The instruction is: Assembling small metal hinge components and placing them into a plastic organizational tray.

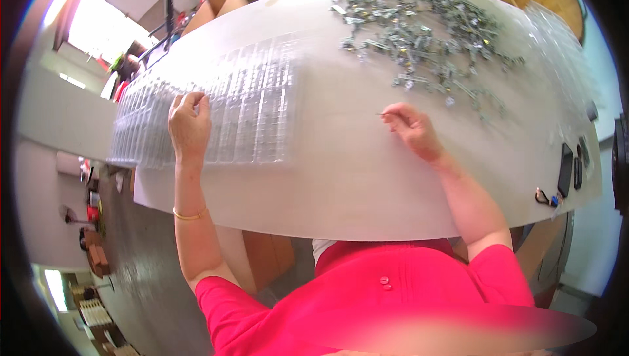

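Left hand (190, 126): over the clear plastic compartment tray (255, 126), fingers curled; whether they grip anything I can't tell | Right hand (414, 132): thumb and fingertips pinched on a thin, dark little piece (380, 115), above the pale smooth tabletop (341, 192), near the loose heap of small grey metal parts (426, 38)

Clear passage: bare strip of the table (334, 179) between the clear plastic compartment tray (265, 139) and the right hand (416, 134), narrowing toward the far edge. Second gap: bare surface right of the right forearm (473, 192), short of the black phone (565, 170). Obstacles: dividers across the tray, with the left hand (189, 125) over them; loose heap of small metal parts (419, 38), far side; crumpled clear plastic sheeting (560, 61), right edge.
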`<action>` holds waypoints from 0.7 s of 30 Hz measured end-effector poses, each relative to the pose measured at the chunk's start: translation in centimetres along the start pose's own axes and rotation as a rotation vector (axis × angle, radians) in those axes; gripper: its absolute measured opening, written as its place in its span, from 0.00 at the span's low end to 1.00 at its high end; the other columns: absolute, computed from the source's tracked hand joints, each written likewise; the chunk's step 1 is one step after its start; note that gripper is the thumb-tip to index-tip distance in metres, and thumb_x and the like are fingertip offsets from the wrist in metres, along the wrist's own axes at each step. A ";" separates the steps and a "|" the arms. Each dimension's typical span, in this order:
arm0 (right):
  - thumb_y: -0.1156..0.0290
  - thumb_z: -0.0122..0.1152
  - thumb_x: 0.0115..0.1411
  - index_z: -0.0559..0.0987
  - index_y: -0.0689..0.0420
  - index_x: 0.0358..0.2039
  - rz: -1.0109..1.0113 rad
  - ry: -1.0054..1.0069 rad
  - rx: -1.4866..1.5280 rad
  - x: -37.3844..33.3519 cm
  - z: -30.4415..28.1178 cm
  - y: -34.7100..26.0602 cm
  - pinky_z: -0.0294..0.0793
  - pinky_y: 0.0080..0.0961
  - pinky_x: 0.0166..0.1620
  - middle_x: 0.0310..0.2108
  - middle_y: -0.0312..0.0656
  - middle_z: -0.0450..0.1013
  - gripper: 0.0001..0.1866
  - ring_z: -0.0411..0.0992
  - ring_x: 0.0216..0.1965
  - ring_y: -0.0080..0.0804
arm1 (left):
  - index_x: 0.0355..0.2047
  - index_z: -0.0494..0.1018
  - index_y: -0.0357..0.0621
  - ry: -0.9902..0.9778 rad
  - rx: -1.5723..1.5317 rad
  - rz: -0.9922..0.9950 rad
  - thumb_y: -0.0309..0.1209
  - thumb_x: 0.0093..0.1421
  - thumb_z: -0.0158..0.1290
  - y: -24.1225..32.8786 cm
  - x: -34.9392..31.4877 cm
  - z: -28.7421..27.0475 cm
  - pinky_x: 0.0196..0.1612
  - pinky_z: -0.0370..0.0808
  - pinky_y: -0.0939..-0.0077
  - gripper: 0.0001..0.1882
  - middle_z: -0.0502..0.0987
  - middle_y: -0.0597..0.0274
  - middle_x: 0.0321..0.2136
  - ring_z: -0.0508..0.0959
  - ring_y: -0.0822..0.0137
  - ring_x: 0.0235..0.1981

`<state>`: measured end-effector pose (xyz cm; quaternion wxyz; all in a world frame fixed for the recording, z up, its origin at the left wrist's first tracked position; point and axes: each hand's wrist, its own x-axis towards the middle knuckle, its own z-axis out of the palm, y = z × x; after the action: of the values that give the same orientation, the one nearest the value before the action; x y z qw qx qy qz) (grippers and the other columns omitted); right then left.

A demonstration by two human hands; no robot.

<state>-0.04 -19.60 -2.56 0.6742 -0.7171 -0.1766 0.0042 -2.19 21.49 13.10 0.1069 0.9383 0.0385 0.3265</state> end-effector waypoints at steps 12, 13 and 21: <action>0.73 0.62 0.58 0.81 0.56 0.35 -0.262 -0.277 -0.272 -1.5 0.1 -2.2 0.75 0.34 0.39 0.33 0.43 0.78 0.05 0.76 0.36 0.42 | 0.32 0.78 0.38 -0.305 -0.484 0.465 0.31 0.58 0.58 23.5 -2.8 11.8 0.40 0.73 0.60 0.08 0.78 0.51 0.32 0.77 0.50 0.34; 0.73 0.62 0.58 0.81 0.56 0.35 -0.261 -0.255 -0.270 -1.5 0.0 -1.9 0.75 0.34 0.39 0.33 0.43 0.78 0.05 0.76 0.36 0.42 | 0.32 0.78 0.38 -0.314 -0.486 0.486 0.31 0.58 0.58 24.6 -2.9 13.1 0.40 0.73 0.60 0.08 0.78 0.51 0.32 0.77 0.50 0.34; 0.74 0.62 0.57 0.82 0.56 0.32 -0.286 -0.305 -0.262 -1.5 0.0 -1.0 0.73 0.37 0.39 0.32 0.41 0.77 0.03 0.74 0.36 0.43 | 0.30 0.74 0.35 -0.566 -0.079 0.543 0.46 0.55 0.58 29.4 -2.7 18.5 0.41 0.75 0.54 0.22 0.79 0.45 0.30 0.80 0.45 0.36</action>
<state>-1.64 -19.96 -1.92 0.5346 -0.7572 -0.3752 -0.0060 7.28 -10.75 3.97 0.0590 0.9625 -0.2548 0.0726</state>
